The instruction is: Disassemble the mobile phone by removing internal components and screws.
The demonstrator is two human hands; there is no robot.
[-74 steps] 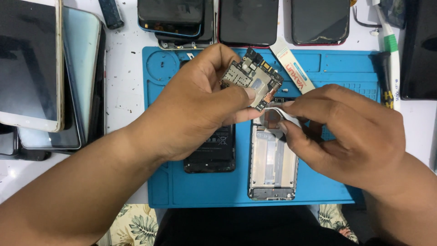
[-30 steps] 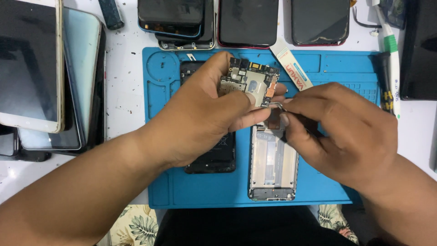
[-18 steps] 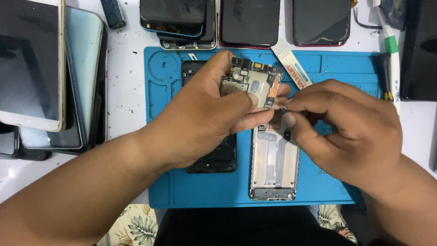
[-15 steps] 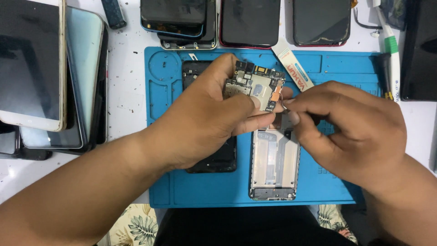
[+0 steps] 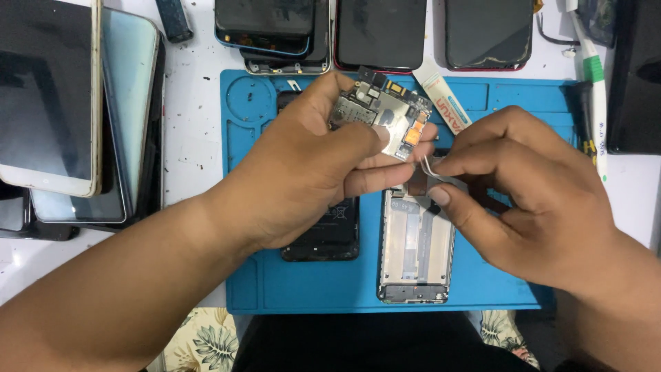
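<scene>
1. The left hand (image 5: 310,179) holds a phone circuit board (image 5: 381,118) above the blue work mat (image 5: 289,289), its grip closed on the board with the thumb on top and the fingers underneath.
2. The board sits tilted at the fingertips of that hand, its green and metal-shielded face turned up toward the camera, a small orange part near its right edge.
3. The right hand (image 5: 530,200) pinches a pair of metal tweezers (image 5: 434,169), its grip clenched around them between thumb and forefinger.
4. The tweezer tip points up and left and lies just beside the board's lower right corner; whether it touches the board cannot be told.
5. Beneath both hands, a white phone frame (image 5: 416,255) lies flat on the mat, long side toward the person.
6. Left of the frame, a black phone body (image 5: 329,234) lies on the mat, partly hidden under the left hand.
7. Several dark-screened phones (image 5: 382,31) line the far edge of the white tabletop (image 5: 189,131).
8. A stack of larger devices (image 5: 62,103) lies at the left.
</scene>
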